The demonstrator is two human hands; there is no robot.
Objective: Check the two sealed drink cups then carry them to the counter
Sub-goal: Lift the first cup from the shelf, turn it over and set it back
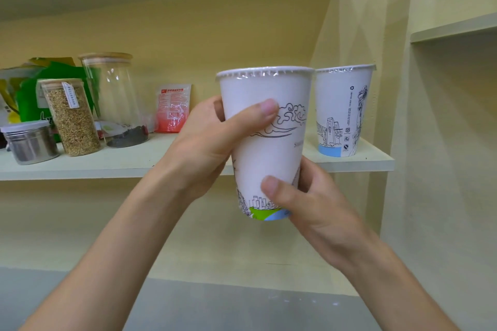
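Up at shelf (188,166) height, one sealed cup (265,153) is gripped by both hands (212,140), probably so its film can be checked.

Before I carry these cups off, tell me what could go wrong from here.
1. The held cup is gripped at its paper wall by both the left hand and right hand; squeezing hard might strain the film seal.
2. The second cup stands near the shelf end; a careless reach could knock it off.
3. Taking both cups leaves one hand each, so grip may be weaker.
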